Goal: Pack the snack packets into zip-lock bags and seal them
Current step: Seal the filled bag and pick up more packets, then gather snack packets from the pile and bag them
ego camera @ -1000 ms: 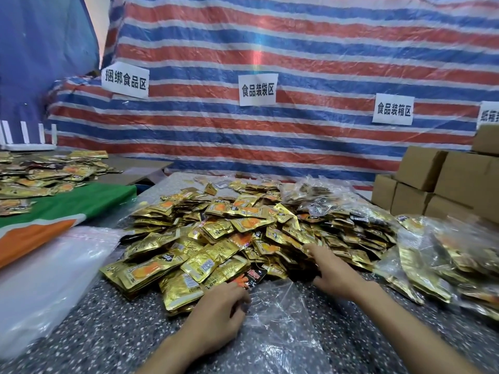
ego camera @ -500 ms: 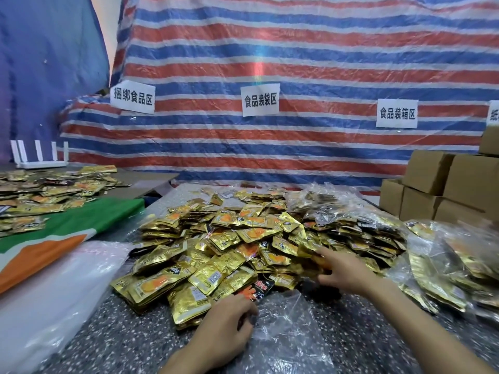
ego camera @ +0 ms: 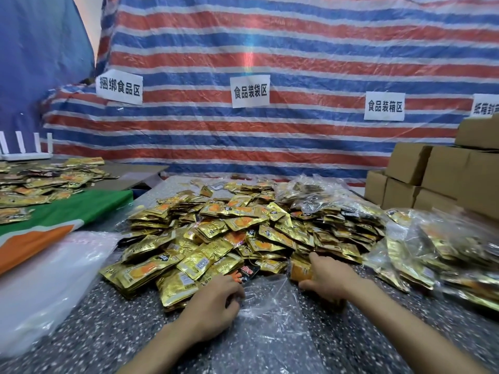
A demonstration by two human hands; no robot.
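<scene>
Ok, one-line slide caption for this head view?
The right hand grips gold snack packets beside the clear zip-lock bag held by the left hand.

Single head-worn wide-angle view looks forward and down, close over the speckled table (ego camera: 81,333)

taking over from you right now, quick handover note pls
Left hand: holds the mouth edge of the clear zip-lock bag, lying on the table, seemingly empty.
Right hand: grips a small stack of gold snack packets at that opening.
Loose packet pile just beyond; filled bags to the right, empty bags to the left.
Done: several bags filled. Left: load this stack, seal, work through the pile.
</scene>
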